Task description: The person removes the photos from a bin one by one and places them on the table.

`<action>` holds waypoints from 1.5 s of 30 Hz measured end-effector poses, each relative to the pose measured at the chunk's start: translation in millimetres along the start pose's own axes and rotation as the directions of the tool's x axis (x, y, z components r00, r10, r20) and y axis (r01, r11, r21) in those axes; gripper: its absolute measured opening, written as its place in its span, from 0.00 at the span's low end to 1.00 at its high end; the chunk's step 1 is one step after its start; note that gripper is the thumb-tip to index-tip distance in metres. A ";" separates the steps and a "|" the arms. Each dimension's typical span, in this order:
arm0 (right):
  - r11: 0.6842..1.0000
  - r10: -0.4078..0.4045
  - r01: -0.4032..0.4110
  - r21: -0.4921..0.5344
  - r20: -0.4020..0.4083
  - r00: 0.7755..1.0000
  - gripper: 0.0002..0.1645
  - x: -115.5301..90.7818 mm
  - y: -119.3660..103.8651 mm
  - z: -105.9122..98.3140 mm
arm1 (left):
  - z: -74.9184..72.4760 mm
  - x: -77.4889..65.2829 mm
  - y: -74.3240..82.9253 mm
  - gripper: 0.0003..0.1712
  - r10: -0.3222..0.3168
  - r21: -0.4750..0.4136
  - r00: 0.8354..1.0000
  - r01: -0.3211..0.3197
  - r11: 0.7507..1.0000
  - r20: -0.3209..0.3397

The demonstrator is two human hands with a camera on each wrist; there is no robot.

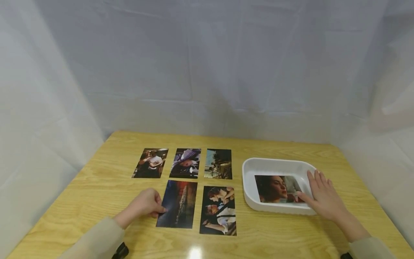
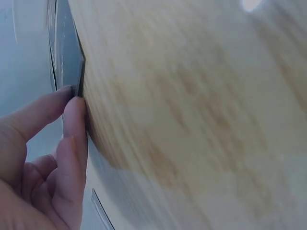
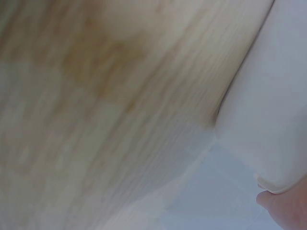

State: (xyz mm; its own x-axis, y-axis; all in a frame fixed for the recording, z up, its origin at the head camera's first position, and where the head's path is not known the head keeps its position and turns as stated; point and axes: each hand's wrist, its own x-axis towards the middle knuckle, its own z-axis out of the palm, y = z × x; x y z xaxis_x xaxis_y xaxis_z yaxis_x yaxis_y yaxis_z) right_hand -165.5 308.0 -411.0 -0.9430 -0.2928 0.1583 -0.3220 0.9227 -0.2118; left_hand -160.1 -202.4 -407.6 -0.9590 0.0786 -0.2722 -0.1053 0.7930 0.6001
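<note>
My left hand (image 1: 147, 205) pinches the left edge of a dark photo card (image 1: 179, 205) with a lit ship in it. In the left wrist view, thumb and forefinger meet at the card's edge (image 2: 80, 72), close to the tabletop. My right hand (image 1: 326, 198) rests across the right rim of a white plastic tray (image 1: 249, 196), fingers extended and thumb reaching inside. A photo card of a person's profile (image 1: 273, 189) lies in the tray, the thumb overlapping its right side. The right wrist view shows the tray's outer wall (image 3: 268, 105) and part of the hand (image 3: 288, 206).
Beside the ship card lies a card of two people (image 1: 218, 212). Behind them is a row of three photo cards: a couple (image 1: 150, 163), a purple-toned picture (image 1: 185, 163) and a deck scene (image 1: 218, 164). All lie on a wooden table (image 1: 97, 187) before white sheeting (image 1: 207, 72).
</note>
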 end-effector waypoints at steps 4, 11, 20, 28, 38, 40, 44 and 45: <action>1.000 -0.005 0.005 -0.006 -0.018 1.000 0.48 -0.1 0.0 0.2 | -0.2 1.5 -0.4 0.14 0.011 0.050 1.000 -0.010 0.999 -0.018; 1.000 -0.012 0.012 -0.004 -0.029 1.000 0.47 -0.3 -1.0 0.1 | -9.4 7.2 2.0 0.13 0.060 -0.051 0.998 -0.058 0.997 0.027; 1.000 -0.013 0.013 -0.015 -0.043 0.999 0.47 -1.9 -0.1 1.9 | -18.3 22.5 48.0 0.15 0.290 -0.025 0.957 -0.289 0.957 0.004; 1.000 -0.001 0.000 -0.014 -0.032 1.000 0.48 -1.9 -0.6 1.8 | 11.8 36.1 117.2 0.15 0.453 0.208 0.888 -0.430 0.878 -0.078; 1.000 0.000 -0.001 -0.005 -0.042 0.999 0.48 1.0 -0.9 3.4 | 61.5 66.6 189.0 0.19 0.608 0.123 0.792 -0.599 0.791 -0.054; 1.000 0.002 -0.002 0.001 -0.039 0.999 0.48 1.9 -1.9 3.6 | 74.8 71.6 197.8 0.23 0.626 0.098 0.779 -0.620 0.779 -0.044; 1.000 -0.001 0.001 0.008 -0.037 0.999 0.48 2.4 -6.2 3.6 | 99.6 76.8 208.9 0.30 0.669 0.095 0.743 -0.665 0.741 -0.021; 1.000 -0.001 0.001 0.011 -0.035 0.999 0.48 2.2 -7.2 3.7 | 104.4 77.1 211.3 0.31 0.675 0.102 0.738 -0.671 0.734 -0.010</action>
State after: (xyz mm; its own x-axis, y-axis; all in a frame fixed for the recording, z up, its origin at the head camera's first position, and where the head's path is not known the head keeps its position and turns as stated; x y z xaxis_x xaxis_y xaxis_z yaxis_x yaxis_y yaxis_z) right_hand -165.5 299.8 -412.7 -0.9392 -0.2845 0.1922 -0.3241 0.9195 -0.2224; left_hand -228.9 34.2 -380.3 -0.7810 0.5874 0.2120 0.5930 0.5912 0.5467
